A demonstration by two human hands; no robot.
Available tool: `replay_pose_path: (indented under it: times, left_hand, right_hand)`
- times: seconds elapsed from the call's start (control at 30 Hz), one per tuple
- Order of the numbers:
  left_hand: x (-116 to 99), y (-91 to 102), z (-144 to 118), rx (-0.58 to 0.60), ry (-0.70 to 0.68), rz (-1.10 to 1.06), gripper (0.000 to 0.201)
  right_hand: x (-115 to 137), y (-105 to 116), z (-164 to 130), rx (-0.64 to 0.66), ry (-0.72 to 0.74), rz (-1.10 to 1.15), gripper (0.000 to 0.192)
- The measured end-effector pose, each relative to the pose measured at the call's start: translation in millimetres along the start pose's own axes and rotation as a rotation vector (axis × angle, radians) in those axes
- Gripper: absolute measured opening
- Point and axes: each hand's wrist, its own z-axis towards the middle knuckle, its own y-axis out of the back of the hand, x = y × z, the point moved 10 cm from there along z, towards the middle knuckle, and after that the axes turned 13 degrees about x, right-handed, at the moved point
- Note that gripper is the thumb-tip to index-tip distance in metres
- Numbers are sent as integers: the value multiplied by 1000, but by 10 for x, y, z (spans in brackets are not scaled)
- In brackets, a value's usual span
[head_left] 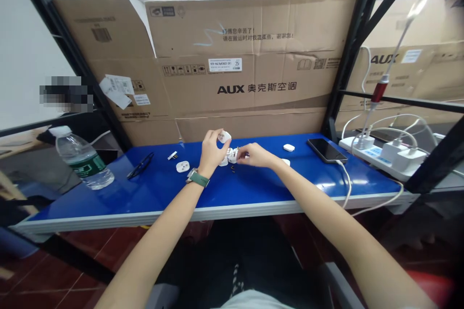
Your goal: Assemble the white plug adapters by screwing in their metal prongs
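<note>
A small white plug part (224, 136), rounded and flat like a cover piece, sits raised above the blue tabletop (253, 188), pinched at the fingertips of the left hand (212, 150). Just to its right and lower, a white plug body (232, 155) rests near the middle of the tabletop, closer to the back edge than the front, with the right hand (255, 155) touching its right side. Its finer details are too small to tell.

The blue table (253, 188) carries a water bottle (84, 159), black glasses (140, 165), several small white plug parts (182, 166), a white cap (289, 147), a phone (326, 150) on its cable, and a power strip (384, 157) at the right end.
</note>
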Motion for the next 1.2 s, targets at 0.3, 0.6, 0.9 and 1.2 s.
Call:
replay_pose_path:
  times: [0.3,0.6,0.9,1.2]
  left_hand:
    - [79,-180,-5,133,48,22,43]
    - [-12,-392,-11,329,-6,5,31]
    - [-42,-528,-58,496,4,25,26]
    - [-98,-456,-28,459,-13,45,44]
  right_hand:
    - [223,-435,83,279,177,-137,14]
    - [254,-453,66,297,164,-103,18]
    - [142,-249,-96,373,68,52,23]
    - [-146,-173,-108,376,-87,-108,17]
